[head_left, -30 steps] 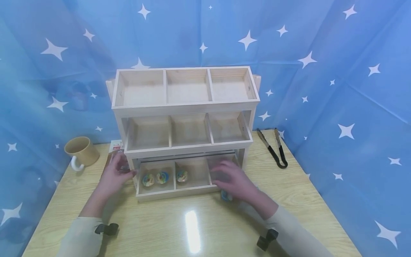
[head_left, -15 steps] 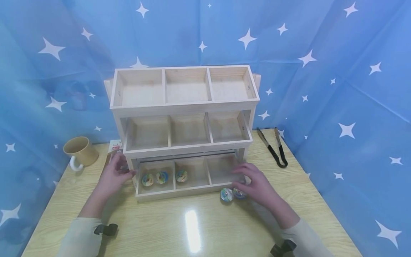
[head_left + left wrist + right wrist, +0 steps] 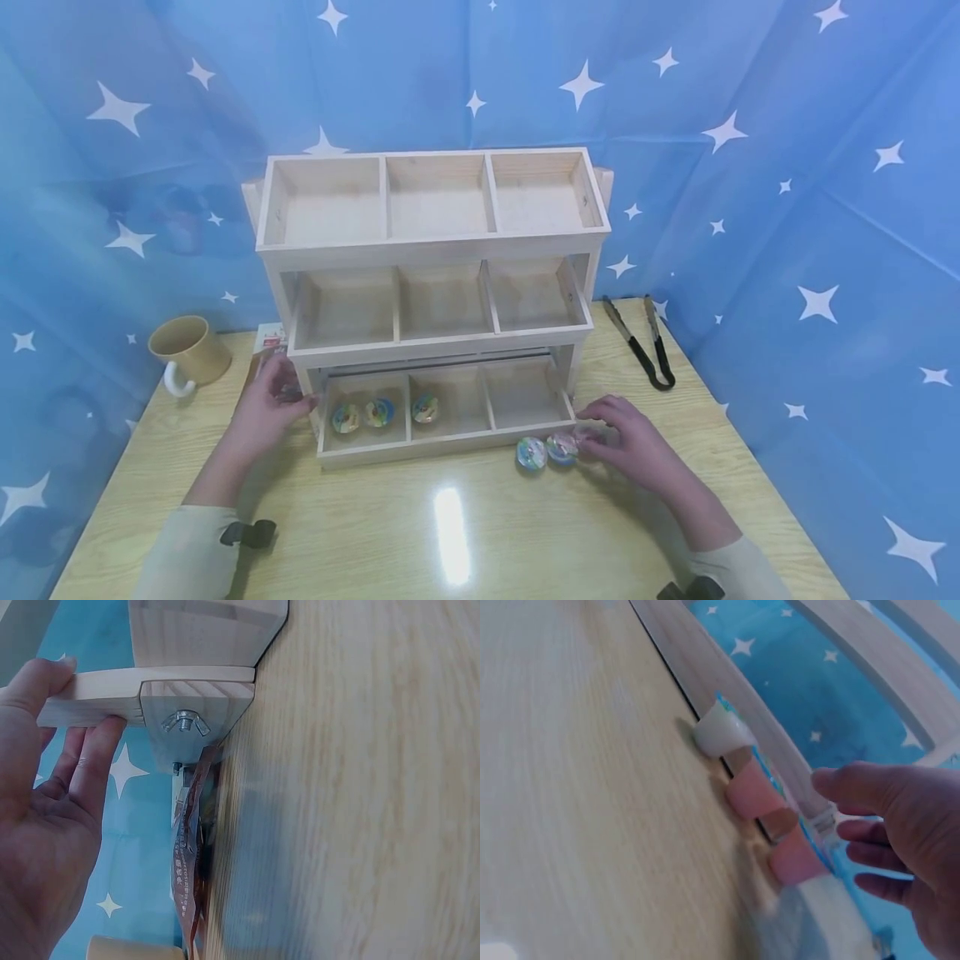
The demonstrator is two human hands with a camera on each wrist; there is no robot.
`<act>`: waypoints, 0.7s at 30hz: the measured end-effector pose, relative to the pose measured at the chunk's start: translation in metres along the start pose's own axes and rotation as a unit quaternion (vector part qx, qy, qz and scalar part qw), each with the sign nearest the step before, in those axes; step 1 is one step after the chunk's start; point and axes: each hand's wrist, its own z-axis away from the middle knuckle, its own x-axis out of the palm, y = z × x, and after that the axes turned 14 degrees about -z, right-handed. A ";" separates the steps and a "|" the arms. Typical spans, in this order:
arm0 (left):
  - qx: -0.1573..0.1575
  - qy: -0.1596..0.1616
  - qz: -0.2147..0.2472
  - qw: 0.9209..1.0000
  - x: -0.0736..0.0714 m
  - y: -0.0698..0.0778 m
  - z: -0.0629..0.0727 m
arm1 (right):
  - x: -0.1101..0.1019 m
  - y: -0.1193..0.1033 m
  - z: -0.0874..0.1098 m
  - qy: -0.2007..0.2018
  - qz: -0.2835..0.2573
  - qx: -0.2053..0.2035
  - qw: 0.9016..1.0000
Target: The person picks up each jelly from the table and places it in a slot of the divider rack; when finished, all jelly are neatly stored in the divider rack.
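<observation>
My left hand (image 3: 262,408) pinches a side post (image 3: 97,694) of the white wooden three-tier shelf (image 3: 438,337), thumb on one face and fingers on the other. My right hand (image 3: 630,437) hovers at the shelf's lower right corner, fingers apart and holding nothing. Below it stand small foil-lidded jelly cups in a row on the table: a white one (image 3: 721,731), a pink one (image 3: 754,789) and another pink one (image 3: 799,855) nearest the hand. In the head view the hand partly hides the last cup. The bottom tier holds similar cups, two left (image 3: 379,412) and one in the middle (image 3: 424,408).
A tan mug (image 3: 191,350) with a white handle stands at the left. Beside the shelf's left post lies a brown packet (image 3: 187,862). Black-handled tongs (image 3: 645,354) lie at the right rear. A blue star-patterned curtain (image 3: 750,208) hangs behind the wooden table (image 3: 337,533).
My right hand has moved right and towards me, from over the bottom right compartment to beside it, uncovering cups on the table. The left hand stays on the post.
</observation>
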 end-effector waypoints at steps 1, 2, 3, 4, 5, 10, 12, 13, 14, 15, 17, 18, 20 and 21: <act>-0.001 -0.001 0.000 1.000 0.000 0.000 0.000 | -0.001 0.001 0.002 -0.002 0.001 0.006 1.000; -0.002 -0.001 0.000 1.000 0.000 0.001 0.000 | -0.001 0.002 0.003 -0.004 0.001 0.009 1.000; -0.004 -0.002 0.001 1.000 -0.001 0.001 0.000 | -0.002 0.003 0.005 -0.006 0.002 0.013 1.000; -0.004 -0.003 0.002 1.000 -0.001 0.001 0.001 | -0.002 0.005 0.007 -0.007 0.002 0.017 1.000; -0.005 -0.004 0.002 1.000 -0.001 0.002 0.001 | -0.002 0.006 0.008 -0.007 0.003 0.020 1.000; -0.006 -0.007 0.005 1.000 -0.003 0.002 0.001 | -0.004 0.011 0.011 -0.013 0.003 0.026 1.000; -0.007 -0.006 0.004 1.000 -0.003 0.002 0.001 | -0.004 0.012 0.012 -0.016 0.004 0.025 1.000; -0.007 -0.006 0.003 1.000 -0.003 0.002 0.001 | -0.004 0.013 0.012 -0.019 0.002 0.027 0.999; -0.006 -0.005 0.003 1.000 -0.002 0.002 0.001 | -0.004 0.013 0.012 -0.021 0.001 0.029 0.999; -0.006 -0.005 0.003 1.000 -0.002 0.002 0.001 | -0.004 0.013 0.013 -0.024 -0.001 0.033 0.999; -0.005 -0.004 0.002 1.000 -0.002 0.002 0.001 | -0.003 0.013 0.013 -0.029 -0.003 0.041 0.999; -0.004 -0.004 0.003 1.000 -0.002 0.002 0.001 | -0.003 0.014 0.013 -0.032 -0.002 0.041 0.999; -0.003 -0.006 0.005 1.000 -0.002 0.001 0.001 | -0.002 0.015 0.013 -0.034 0.003 0.041 0.999; -0.003 -0.007 0.007 1.000 -0.002 0.001 0.001 | -0.002 0.015 0.013 -0.034 0.006 0.039 0.999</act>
